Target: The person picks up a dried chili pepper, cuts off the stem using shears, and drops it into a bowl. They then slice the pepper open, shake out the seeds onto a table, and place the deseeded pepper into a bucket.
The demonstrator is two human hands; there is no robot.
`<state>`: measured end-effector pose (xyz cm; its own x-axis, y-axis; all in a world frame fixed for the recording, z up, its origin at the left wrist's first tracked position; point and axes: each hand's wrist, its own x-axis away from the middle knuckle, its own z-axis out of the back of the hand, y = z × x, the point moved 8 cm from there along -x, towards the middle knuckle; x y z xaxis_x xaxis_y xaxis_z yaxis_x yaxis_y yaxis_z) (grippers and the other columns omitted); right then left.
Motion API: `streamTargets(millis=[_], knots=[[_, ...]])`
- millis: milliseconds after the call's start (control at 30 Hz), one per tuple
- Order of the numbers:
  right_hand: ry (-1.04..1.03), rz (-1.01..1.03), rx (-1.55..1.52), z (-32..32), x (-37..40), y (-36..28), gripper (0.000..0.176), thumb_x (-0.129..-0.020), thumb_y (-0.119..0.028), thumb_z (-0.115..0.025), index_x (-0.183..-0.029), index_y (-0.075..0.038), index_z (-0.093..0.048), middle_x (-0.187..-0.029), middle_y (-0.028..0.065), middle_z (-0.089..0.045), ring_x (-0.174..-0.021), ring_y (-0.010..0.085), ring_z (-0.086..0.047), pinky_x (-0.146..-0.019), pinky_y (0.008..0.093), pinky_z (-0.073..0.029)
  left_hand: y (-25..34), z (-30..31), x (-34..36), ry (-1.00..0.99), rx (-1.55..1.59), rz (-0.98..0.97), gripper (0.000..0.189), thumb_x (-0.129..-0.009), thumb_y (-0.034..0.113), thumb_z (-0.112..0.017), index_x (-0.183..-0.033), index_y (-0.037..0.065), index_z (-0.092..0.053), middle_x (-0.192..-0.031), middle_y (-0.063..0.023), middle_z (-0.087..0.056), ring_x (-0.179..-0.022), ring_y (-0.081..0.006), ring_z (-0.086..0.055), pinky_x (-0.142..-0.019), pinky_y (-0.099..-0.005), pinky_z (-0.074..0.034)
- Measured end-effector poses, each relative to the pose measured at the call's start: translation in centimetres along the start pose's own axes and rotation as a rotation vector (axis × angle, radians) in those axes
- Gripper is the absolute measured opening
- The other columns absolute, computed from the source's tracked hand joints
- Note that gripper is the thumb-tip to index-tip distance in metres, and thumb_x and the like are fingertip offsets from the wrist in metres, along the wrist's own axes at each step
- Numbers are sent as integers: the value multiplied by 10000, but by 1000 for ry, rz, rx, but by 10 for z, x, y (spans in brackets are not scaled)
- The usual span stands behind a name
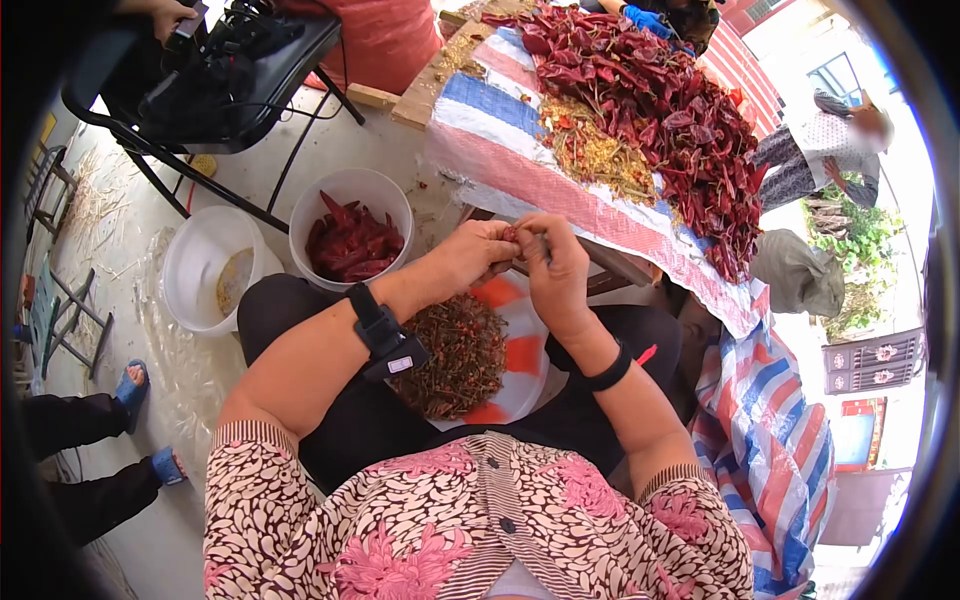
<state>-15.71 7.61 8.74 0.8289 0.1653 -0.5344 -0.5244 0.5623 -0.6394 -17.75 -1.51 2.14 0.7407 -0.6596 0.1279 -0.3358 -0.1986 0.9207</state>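
Observation:
My left hand (474, 254) is closed in a pinch on a small piece of dried red chili (511, 234). Against it, my right hand (558, 268) has its fingers curled onto the same piece, most of which they hide. Below both hands, on my lap, a white and orange basin (527, 352) holds a heap of chili stems (455, 358) with red bits among them. Ahead, a large pile of dried red chilies (655, 115) covers much of a table, with loose yellow seeds (597, 150) along its near side.
A white bucket of red chilies (400, 187) stands front left, beside another white bucket (190, 262) with some seeds. The striped sheet (480, 150) hangs over the table's edge. A black folding chair (255, 125) carries cables. Other people are nearby, one wearing a blue glove (648, 20).

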Motion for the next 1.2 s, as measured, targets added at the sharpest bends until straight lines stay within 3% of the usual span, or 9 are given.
streamTargets(millis=[67,100,167,300,500,800,1033,1133,1200], knots=[[11,-386,-427,-1,8,14,70,-897,-46,-574,-931,-37,-513,-886,20,-596,-732,148,-593,-582,290,-480,3,-3,0,-75,-51,-53,126,-930,176,-545,-934,59,-593,-662,54,-440,-557,-29,-359,-484,-198,-297],[3,-513,-615,-5,13,19,107,-957,-132,-542,-937,-35,-501,-875,12,-571,-614,89,-520,-500,253,-434,3,-1,-1,-98,-119,-70,126,-924,163,-545,-928,50,-600,-671,50,-462,-562,-33,-379,-483,-204,-312],[-33,-659,-765,-4,21,27,91,-947,-122,-552,-931,-47,-504,-853,17,-572,-530,66,-458,-449,235,-391,1,-1,-1,-136,-223,-92,135,-920,157,-549,-941,37,-608,-685,49,-487,-579,-36,-402,-493,-208,-332],[24,-863,-977,-5,32,27,78,-943,-120,-555,-934,-57,-510,-805,16,-569,-423,33,-343,-383,206,-315,14,-10,10,-200,-361,-93,158,-946,193,-545,-984,50,-600,-695,62,-470,-603,-20,-399,-528,-194,-337],[-86,-1063,-1460,-25,54,44,93,-961,-140,-522,-975,-48,-527,-854,26,-582,-429,29,-341,-390,191,-312,16,-19,15,-281,-418,-221,208,-957,200,-550,-1079,34,-580,-795,80,-480,-696,-12,-403,-610,-186,-361],[21,-928,-1677,-21,59,36,96,-967,-151,-512,-984,-59,-534,-975,58,-580,-456,16,-334,-407,179,-312,2,-20,13,-367,-342,-100,193,-951,190,-553,-1052,27,-576,-866,47,-526,-844,-40,-459,-796,-218,-399],[85,-721,-1135,-17,63,13,122,-941,-158,-567,-998,-100,-476,-857,26,-598,-464,43,-389,-410,206,-336,10,-1,20,-283,-822,60,186,-839,52,-561,-1019,31,-605,-837,3,-595,-843,-65,-505,-801,-239,-426],[18,-739,-1044,-23,77,6,143,-946,-172,-563,-996,-85,-460,-828,14,-580,-469,39,-395,-415,200,-344,4,-3,26,-296,-1068,-86,213,-813,110,-569,-1007,45,-625,-830,-113,-664,-793,-227,-641,-741,-353,-492],[-45,-695,-1020,-21,82,-3,131,-957,-176,-545,-989,-84,-457,-857,15,-566,-486,35,-386,-443,199,-352,-2,-1,31,-285,-1442,-2,205,-819,184,-558,-966,72,-647,-875,-154,-672,-807,-328,-652,-714,-411,-503]])
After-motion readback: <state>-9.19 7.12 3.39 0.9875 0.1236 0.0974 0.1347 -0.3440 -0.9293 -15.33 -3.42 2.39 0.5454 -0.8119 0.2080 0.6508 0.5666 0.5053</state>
